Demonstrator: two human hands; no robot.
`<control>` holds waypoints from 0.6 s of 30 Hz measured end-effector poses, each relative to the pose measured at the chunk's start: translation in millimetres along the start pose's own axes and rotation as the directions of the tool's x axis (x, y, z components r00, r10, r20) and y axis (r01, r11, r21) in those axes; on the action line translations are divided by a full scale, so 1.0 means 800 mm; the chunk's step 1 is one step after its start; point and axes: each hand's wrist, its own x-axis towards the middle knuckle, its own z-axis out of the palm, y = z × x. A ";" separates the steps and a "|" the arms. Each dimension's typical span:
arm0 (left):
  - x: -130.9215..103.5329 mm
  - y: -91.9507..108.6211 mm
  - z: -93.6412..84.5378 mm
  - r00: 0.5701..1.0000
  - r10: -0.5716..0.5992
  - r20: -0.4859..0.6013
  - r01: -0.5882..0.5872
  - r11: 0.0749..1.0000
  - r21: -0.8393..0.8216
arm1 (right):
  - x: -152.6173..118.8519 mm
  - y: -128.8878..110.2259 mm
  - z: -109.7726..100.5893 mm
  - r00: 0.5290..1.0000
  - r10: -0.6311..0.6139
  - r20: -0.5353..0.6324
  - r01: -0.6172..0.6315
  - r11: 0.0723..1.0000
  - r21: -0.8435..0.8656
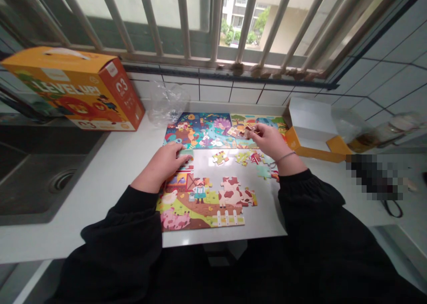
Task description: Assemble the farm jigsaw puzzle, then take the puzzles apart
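Observation:
A partly joined farm puzzle [207,210] lies on the counter before me, showing a farmer, a pig and a cow. My left hand [167,161] rests at its upper left edge, fingers apart, touching a light green puzzle piece [187,152]. Higher up, my right hand [268,139] pinches a brown puzzle piece [252,131] above the finished pictures. Between the hands lie loose pieces: a yellow-green one [220,157], another with green [243,157], a red barn one [256,158] and a pale green one [263,172]. My right wrist partly hides pieces beside it.
A dark night-scene puzzle [200,128] and a second picture [271,121] lie at the back. An orange carton [90,92] and crumpled clear plastic [168,103] stand left, near the sink [53,184]. An opened box [312,117] sits right, below the barred window.

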 end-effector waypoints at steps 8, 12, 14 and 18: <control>0.003 0.001 0.000 1.000 -0.002 0.012 0.001 0.999 0.052 | -0.174 -0.017 -0.025 0.950 0.040 0.311 -0.167 0.903 0.395; 0.004 0.002 0.000 0.999 -0.021 0.031 0.019 0.998 0.068 | -0.228 -0.011 -0.018 0.930 0.103 0.354 -0.216 0.931 0.295; 0.004 0.002 -0.001 0.999 -0.028 0.031 0.026 0.997 0.076 | -0.244 -0.008 -0.016 0.942 0.129 0.309 -0.206 0.951 0.232; 0.004 0.003 -0.001 0.999 -0.040 0.032 0.037 0.995 0.091 | -0.262 0.001 -0.013 0.956 0.183 0.231 -0.226 0.958 0.177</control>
